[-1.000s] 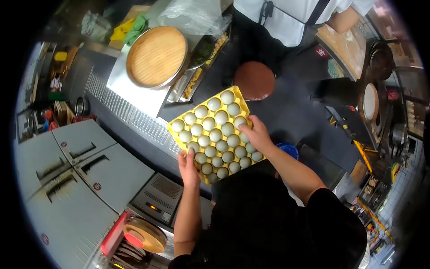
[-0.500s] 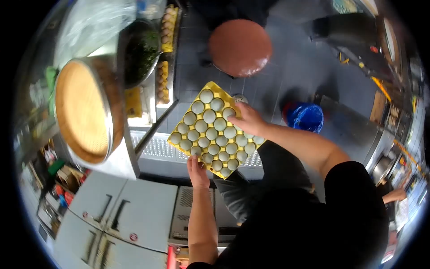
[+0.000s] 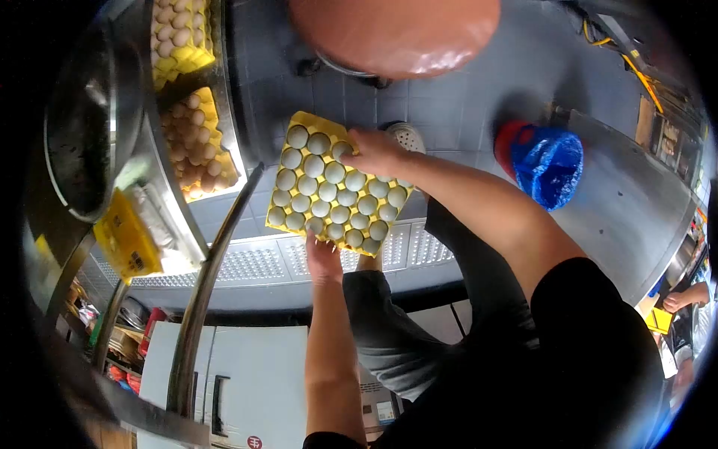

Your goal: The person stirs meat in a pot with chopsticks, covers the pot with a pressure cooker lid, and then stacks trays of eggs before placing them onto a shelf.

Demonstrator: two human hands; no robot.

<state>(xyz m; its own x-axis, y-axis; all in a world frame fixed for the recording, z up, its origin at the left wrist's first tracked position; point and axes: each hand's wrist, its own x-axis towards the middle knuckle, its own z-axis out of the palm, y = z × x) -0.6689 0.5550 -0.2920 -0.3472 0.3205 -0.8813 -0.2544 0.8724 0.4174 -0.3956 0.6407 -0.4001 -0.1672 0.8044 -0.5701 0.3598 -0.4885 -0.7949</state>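
Observation:
A yellow egg tray [image 3: 285, 219] filled with pale greenish eggs [image 3: 327, 191] is held between my two hands, tilted in view above the floor. My left hand [image 3: 324, 260] grips the near edge from below, its fingertips showing at the rim. My right hand [image 3: 378, 153] is closed on the far right edge, with the thumb over the corner eggs. Part of the tray's right side is hidden under my right forearm.
Trays of brown eggs [image 3: 196, 146] sit on a metal shelf at left, beside a yellow packet [image 3: 129, 238]. A round brown stool [image 3: 396, 34] stands ahead. A blue-lined bucket [image 3: 550, 166] is at right, and a metal rail [image 3: 212, 288] runs nearby. A co-worker's hand [image 3: 684, 297] shows far right.
The view has moved forward and lower toward the shelf, so the brown eggs look nearer. The tray stays in both hands and appears slightly further left and up.

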